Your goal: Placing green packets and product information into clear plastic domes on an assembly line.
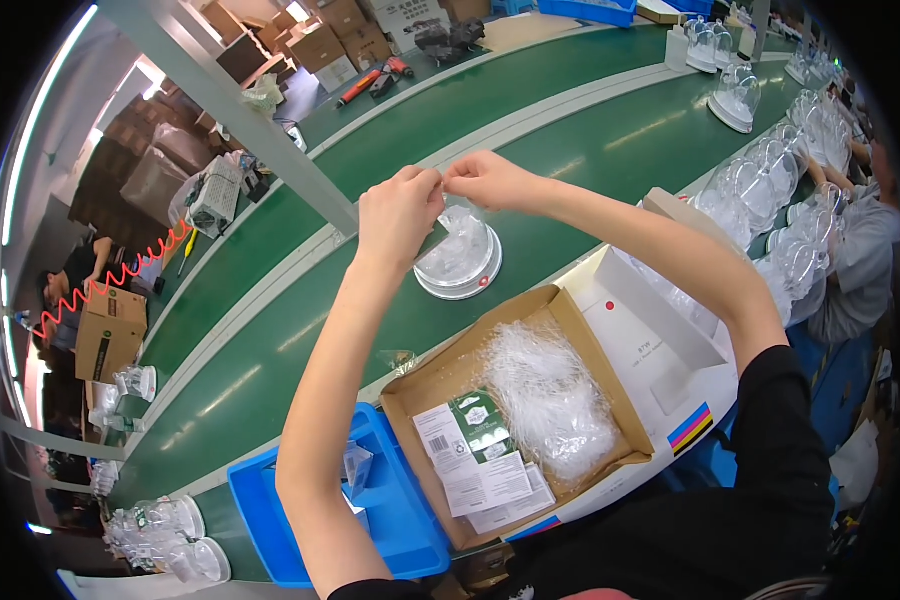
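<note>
Both my hands are raised over the green conveyor belt [590,150]. My left hand [398,215] and my right hand [488,180] meet fingertip to fingertip and pinch a small clear plastic bag [457,228] between them. Right under the hands a clear domed item on a round white base [460,262] stands on the belt. The bag hangs in front of the dome, so what is inside the bag cannot be made out.
A brown cardboard box [560,305] holds crumpled clear bags and printed leaflets [475,450]. A blue tray [400,520] lies to its left. A white box [660,365] sits at the right. More clear domes [770,170] line the belt; another person [855,250] sits at the right.
</note>
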Tool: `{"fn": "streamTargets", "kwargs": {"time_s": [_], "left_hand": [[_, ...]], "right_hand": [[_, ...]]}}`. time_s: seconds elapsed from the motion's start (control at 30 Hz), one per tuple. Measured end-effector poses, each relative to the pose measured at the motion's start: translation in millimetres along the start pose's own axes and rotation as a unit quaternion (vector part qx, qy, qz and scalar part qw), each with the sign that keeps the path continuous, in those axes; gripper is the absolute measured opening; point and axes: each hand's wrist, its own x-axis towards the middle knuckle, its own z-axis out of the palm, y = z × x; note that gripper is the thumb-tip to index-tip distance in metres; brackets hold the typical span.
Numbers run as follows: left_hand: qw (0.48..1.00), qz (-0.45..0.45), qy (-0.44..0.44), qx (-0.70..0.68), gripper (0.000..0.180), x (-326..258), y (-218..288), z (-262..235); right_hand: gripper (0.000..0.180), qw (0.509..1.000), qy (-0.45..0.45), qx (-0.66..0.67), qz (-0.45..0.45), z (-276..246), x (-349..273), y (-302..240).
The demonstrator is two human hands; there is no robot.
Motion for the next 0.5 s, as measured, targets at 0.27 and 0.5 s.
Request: {"fn": "streamTargets", "kwargs": {"time_s": [0.27, 0.5], "left_hand": [[0.959, -0.2, 0.052, -0.196, 0.034, -16, -27, 22], [0.946, -0.249, -0.058, -0.197, 0.049, 26, -58, 26]], "right_hand": [[0.017, 0.999, -0.038, 0.031, 0.014, 4, -19, 0], [0.017, 0.997, -0.074, 0.002, -0.014, -25, -88, -31]]}}
